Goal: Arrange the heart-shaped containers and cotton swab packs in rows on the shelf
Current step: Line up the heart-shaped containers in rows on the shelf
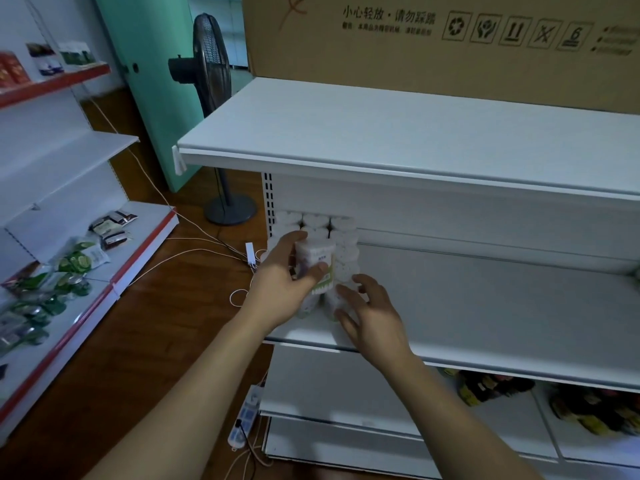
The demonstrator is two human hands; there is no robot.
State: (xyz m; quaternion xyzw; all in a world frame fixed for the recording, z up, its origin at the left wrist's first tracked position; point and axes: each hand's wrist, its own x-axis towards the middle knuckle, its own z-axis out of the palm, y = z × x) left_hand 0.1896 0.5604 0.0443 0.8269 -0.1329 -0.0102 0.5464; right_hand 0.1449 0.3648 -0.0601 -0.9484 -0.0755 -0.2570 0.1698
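Head view, looking down at a white shelf unit. The middle shelf (485, 306) carries the task goods at its far left end.

Left hand (287, 275): fingers and thumb curled round a clear cotton swab pack (317, 263) with a green-and-white label, held upright just above the shelf's left front corner. Thumb lies across the pack's front face; fingers wrap the far side. Grip is narrow and full on the pack.

Right hand (367, 313): fingers spread and relaxed, holding nothing. It hovers over the shelf's front edge just right of the held pack. Its fingertips are near 2 more swab packs (332, 299) standing on the shelf below the held one; whether they touch cannot be told.

Heart-shaped containers (325, 225): white, stacked against the back panel at the shelf's left end, in rows behind and right of the held pack. At least 3 across in the top row; lower ones are partly hidden by the left hand and pack.

Top shelf (415, 133): bare white board, a large cardboard box (450, 46) behind it.

Surroundings: standing fan (211, 81) on the wood floor to the left, white cables (194, 247) trailing across the floor, a power strip (247, 415) by the unit's base. A second shelf unit at far left holds green packets (72, 268). Dark packaged goods (491, 386) sit on the lowest shelf at right, blurred.
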